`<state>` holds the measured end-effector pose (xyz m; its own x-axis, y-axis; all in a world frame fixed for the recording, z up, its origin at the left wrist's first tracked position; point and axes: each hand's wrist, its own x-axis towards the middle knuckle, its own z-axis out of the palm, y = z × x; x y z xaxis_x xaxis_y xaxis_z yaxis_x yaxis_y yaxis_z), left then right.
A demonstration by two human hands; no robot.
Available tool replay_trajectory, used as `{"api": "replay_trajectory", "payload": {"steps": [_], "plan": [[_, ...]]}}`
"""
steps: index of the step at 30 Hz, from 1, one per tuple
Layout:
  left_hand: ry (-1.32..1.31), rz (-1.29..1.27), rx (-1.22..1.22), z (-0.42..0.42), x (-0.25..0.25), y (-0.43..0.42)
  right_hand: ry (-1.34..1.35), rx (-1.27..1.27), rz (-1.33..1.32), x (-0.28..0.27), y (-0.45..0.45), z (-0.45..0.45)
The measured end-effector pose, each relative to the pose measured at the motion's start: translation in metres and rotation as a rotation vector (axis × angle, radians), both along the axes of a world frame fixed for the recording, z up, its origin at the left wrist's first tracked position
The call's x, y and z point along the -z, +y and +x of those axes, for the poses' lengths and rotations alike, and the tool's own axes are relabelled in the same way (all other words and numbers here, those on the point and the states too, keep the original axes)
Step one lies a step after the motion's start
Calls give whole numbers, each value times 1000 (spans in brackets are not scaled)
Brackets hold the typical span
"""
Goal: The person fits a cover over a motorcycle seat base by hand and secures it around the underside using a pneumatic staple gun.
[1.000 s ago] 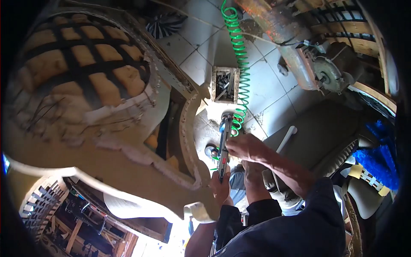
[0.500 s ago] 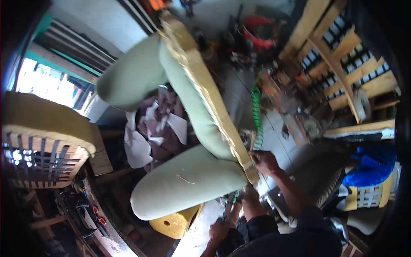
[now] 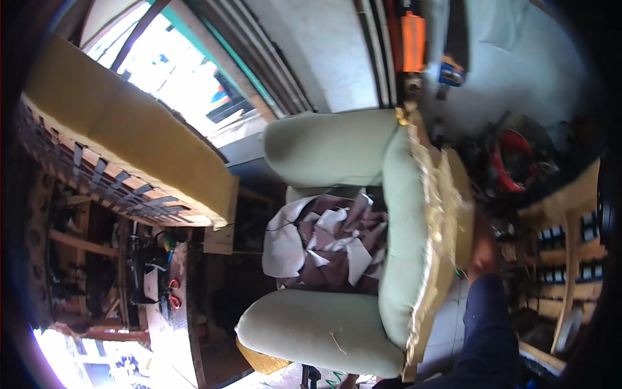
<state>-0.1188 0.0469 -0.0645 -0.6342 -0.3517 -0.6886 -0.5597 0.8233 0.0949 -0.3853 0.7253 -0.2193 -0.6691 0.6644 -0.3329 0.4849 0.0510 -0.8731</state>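
Green armchair (image 3: 317, 324) holds brown scraps (image 3: 338, 240); whether the right grip (image 3: 481, 238) closes, I cannot tell.

Dark blue sleeve (image 3: 487, 324) (short).

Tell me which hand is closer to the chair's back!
Right, it seems. The right hand, blurred, is just behind the chair's back, maybe touching it. I can't clearly make out the left hand anywhere here.

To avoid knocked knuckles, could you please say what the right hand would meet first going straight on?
The right hand would probably meet the armchair's yellow back first, though blur and depth leave that uncertain.
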Motion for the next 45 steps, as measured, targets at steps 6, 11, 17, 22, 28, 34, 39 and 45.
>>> {"api": "replay_trajectory", "payload": {"steps": [6,11,17,22,28,34,39,45], "plan": [[63,-53,-151,-50,-38,-19,-318,8,290,94,10,-18],[56,-78,-201,-62,-53,-28,-420,30,362,127,1,13],[48,-50,-187,-77,-39,-16,-384,50,407,118,-49,107],[54,-3,-170,-76,-34,-7,-404,-45,325,84,-140,212],[102,44,-204,-52,-54,-20,-475,-244,158,38,-239,289],[190,98,-405,45,-70,-54,-486,-628,102,4,-295,294],[320,150,-598,180,-43,-88,-540,-933,119,-20,-339,308],[238,252,-814,260,-122,-86,-381,-1378,254,-27,-394,385]]}}
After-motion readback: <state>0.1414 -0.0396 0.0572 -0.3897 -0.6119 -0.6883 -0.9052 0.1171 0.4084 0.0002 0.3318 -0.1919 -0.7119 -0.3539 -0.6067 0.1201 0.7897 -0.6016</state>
